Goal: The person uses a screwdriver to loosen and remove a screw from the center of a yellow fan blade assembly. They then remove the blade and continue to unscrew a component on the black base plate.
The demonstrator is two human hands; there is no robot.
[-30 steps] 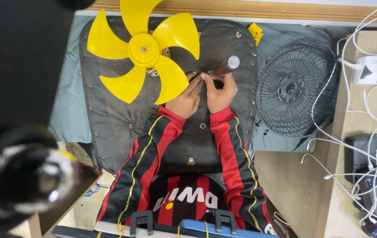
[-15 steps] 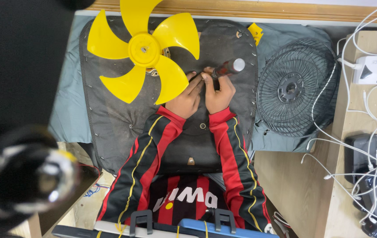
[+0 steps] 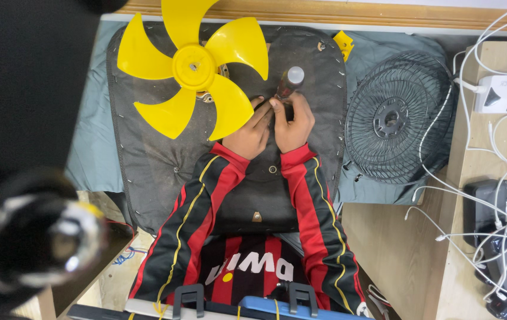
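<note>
Since the earlier frame, the screwdriver (image 3: 289, 86) has swung upright at 12 o'clock from the right hand (image 3: 294, 121), which clenches its shaft. Left hand (image 3: 250, 130) steadies the tip; its grip cannot be told. Step in hand appears to be driving a fastener at 4 o'clock from the yellow fan blade (image 3: 191, 65); next calls for steady downward pressure.

A screwdriver (image 3: 289, 86) with a dark red handle and a pale round butt stands nearly upright on the black mat, just right of the yellow fan blade (image 3: 194, 68). The blade has five vanes and lies flat, hub up.
</note>
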